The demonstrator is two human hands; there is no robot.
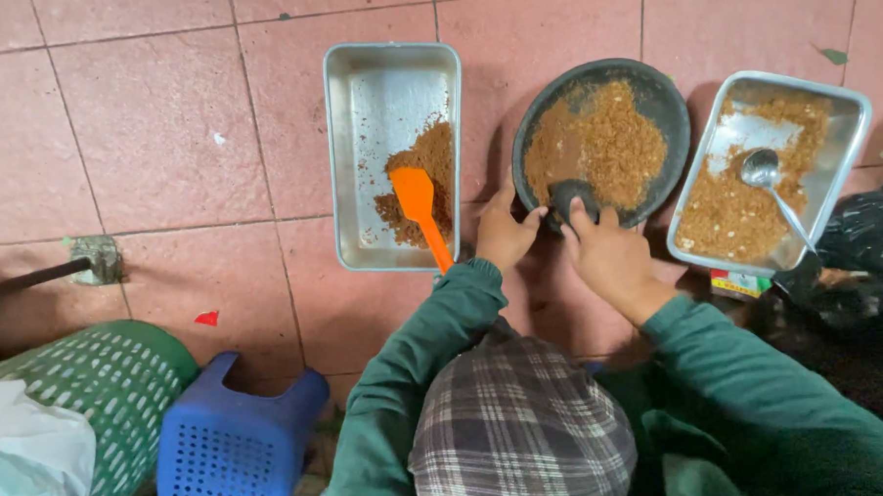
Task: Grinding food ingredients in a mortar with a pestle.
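Note:
A round dark stone mortar (669, 103) lies on the pink tiled floor, holding brown ground crumbs (604, 140). At its near rim sits a dark stone pestle (568, 194). My left hand (505, 234) curls against the pestle's left side at the rim. My right hand (610, 255) grips the pestle from the right, fingers on top. Both arms wear green sleeves. A plaid cap (521, 426) hides the space below the hands.
Left of the mortar is a metal tray (345, 154) with dark brown paste and an orange spatula (418, 205). At the right, a second metal tray (848, 126) holds coarse crumbs and a metal spoon (764, 170). A blue stool (235, 441), green basket (114, 387) and black bag (867, 253) lie nearby.

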